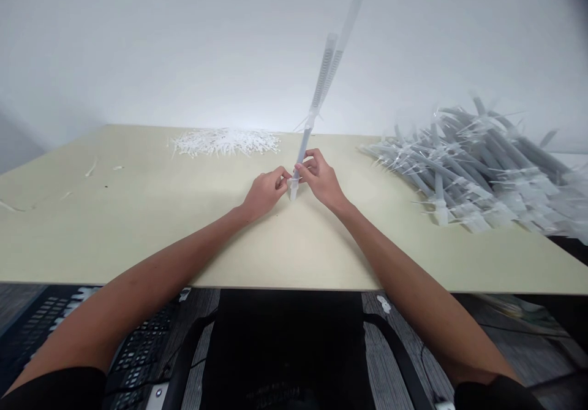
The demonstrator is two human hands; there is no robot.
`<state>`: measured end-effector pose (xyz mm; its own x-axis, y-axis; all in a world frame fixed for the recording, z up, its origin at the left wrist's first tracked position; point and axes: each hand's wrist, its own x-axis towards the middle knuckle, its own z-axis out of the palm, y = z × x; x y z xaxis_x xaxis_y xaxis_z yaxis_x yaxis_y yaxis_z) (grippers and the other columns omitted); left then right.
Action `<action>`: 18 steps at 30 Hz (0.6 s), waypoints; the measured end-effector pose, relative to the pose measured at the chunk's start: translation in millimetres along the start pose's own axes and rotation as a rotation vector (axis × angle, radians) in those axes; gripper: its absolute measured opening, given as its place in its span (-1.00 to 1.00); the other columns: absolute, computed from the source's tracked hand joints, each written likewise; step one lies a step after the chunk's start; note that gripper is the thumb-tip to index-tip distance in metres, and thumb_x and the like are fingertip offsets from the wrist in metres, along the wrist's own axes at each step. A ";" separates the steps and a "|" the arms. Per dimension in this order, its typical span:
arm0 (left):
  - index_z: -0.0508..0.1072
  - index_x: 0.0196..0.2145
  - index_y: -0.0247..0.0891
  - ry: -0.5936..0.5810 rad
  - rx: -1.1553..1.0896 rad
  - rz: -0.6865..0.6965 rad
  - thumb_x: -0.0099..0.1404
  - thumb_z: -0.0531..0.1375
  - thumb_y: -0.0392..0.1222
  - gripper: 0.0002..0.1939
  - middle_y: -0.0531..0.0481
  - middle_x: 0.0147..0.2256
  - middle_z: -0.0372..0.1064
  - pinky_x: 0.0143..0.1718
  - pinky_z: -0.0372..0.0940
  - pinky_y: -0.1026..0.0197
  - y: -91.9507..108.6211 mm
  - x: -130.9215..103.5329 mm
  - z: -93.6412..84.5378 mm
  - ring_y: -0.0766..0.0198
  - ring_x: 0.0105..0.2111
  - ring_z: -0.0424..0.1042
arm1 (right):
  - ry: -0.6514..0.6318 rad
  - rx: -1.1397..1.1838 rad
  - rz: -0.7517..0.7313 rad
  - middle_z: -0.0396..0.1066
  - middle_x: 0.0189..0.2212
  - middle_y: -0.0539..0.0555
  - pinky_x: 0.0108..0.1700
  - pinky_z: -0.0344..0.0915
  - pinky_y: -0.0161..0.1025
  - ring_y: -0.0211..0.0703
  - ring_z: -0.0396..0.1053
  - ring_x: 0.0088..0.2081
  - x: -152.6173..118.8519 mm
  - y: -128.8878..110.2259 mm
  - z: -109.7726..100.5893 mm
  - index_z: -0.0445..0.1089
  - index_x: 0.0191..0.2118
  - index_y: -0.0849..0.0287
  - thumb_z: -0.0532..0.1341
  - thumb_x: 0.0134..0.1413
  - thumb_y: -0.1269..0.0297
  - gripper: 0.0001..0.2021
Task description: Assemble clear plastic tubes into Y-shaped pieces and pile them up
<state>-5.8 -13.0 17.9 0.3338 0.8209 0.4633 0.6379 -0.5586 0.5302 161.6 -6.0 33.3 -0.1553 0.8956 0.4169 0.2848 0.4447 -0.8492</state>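
Note:
A long grey tube (301, 146) stands tilted above the table, its white lower end (293, 192) close to the tabletop. My right hand (321, 180) is closed around its lower part, thumb in front. At the tube's left, my left hand (267, 194) pinches at a small white cable tie (293, 179) around the lower end. Higher up, another tie circles the tube. The ribbed upper part (324, 70) looks doubled and smeared by motion, so its exact shape cannot be made out.
A heap of white cable ties (227, 141) lies at the back left of the table (138, 232). Many grey tubes with white ends (478, 159) are piled at the right. Loose tie scraps (92, 167) lie at far left. Below left is a dark crate (46, 318).

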 end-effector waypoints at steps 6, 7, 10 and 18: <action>0.35 -0.30 -0.19 -0.001 0.027 0.012 0.18 0.00 -0.30 -0.83 0.13 -0.58 0.18 -0.46 0.03 0.28 1.3 0.4 1.1 0.35 -0.58 0.14 | 0.034 -0.054 -0.031 0.39 -0.38 -0.02 -0.15 0.31 -0.13 -0.16 0.42 -0.33 -0.4 -0.2 -1.7 0.13 -0.20 0.08 0.12 0.05 0.07 -0.74; 0.35 -0.30 -0.19 0.002 0.028 0.018 0.17 0.00 -0.30 -0.82 0.14 -0.59 0.18 -0.46 0.03 0.28 1.1 0.4 1.4 0.35 -0.58 0.13 | 0.037 -0.058 -0.029 0.39 -0.38 -0.02 -0.16 0.30 -0.14 -0.15 0.42 -0.32 -0.4 -0.3 -2.1 0.14 -0.21 0.08 0.12 0.05 0.07 -0.75; 0.35 -0.30 -0.19 0.011 0.028 0.032 0.17 0.00 -0.32 -0.81 0.14 -0.59 0.18 -0.46 0.03 0.28 0.1 0.5 1.6 0.36 -0.58 0.13 | 0.029 -0.055 -0.026 0.40 -0.38 -0.03 -0.17 0.29 -0.15 -0.16 0.42 -0.33 0.1 -0.4 -3.0 0.13 -0.21 0.07 0.13 0.05 0.08 -0.75; 0.36 -0.27 -0.19 0.019 0.024 0.016 0.25 -0.01 -0.25 -0.83 0.13 -0.58 0.19 -0.45 0.04 0.28 -0.9 -0.3 3.0 0.34 -0.56 0.16 | 0.015 -0.074 0.018 0.39 -0.37 -0.03 -0.20 0.31 -0.12 -0.14 0.44 -0.36 1.6 0.3 -4.0 0.13 -0.22 0.08 0.13 0.04 0.06 -0.74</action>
<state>-4.4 -12.4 15.2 0.3308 0.8093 0.4854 0.6488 -0.5685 0.5058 165.3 -4.4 35.0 -0.1354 0.9031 0.4074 0.3567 0.4281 -0.8304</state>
